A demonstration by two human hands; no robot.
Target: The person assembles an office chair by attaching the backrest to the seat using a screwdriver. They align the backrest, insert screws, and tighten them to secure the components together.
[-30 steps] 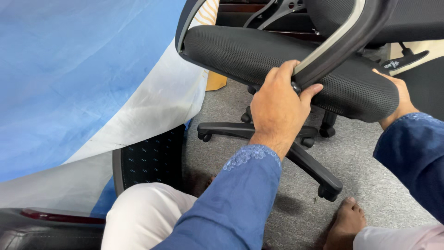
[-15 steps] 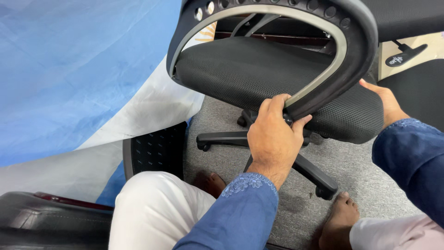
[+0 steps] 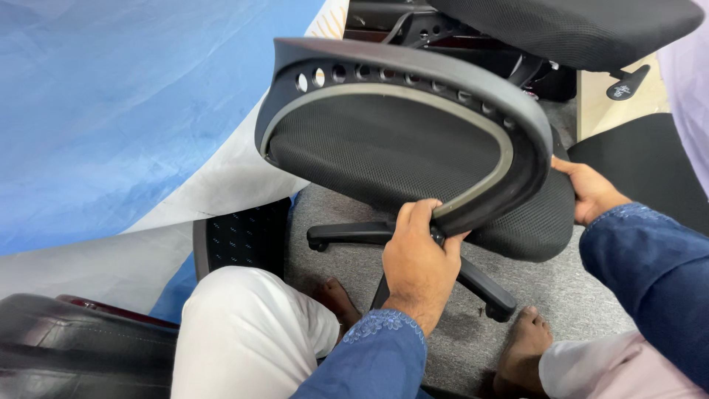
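One office chair (image 3: 413, 148), tipped toward the camera; two hands on it. Left hand (image 3: 417, 258) clamped on the lower rim of the black frame. Right hand (image 3: 591, 192) flat against the seat's right edge, fingers hidden. Chair base (image 3: 473, 277) on grey carpet (image 3: 576, 295), between two bare feet (image 3: 521, 355).

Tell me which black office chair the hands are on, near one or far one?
The near office chair: left hand grips its curved armrest, right hand on its mesh seat edge. The far chair at the top edge is untouched.
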